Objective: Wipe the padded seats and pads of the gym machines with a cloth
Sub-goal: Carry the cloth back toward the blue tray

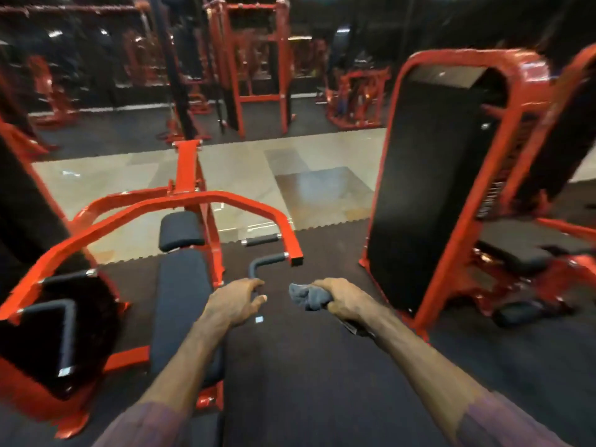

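Note:
A red-framed gym machine stands at my front left with a long black padded bench [182,304] and a smaller black padded seat [181,230] beyond it. My right hand [346,300] grips a bunched grey cloth [308,296] in the air to the right of the bench. My left hand [237,301] hovers over the bench's right edge with relaxed, slightly spread fingers, holding nothing. Its fingertips lie close to a black curved handle [263,262] of the machine. The frame is blurred.
The machine's red arm [206,200] arches over the bench. A tall machine with a black weight-stack cover [429,188] stands at right, with another black pad [512,250] behind it. Dark rubber flooring lies below, a tiled aisle [290,175] ahead, more red machines beyond.

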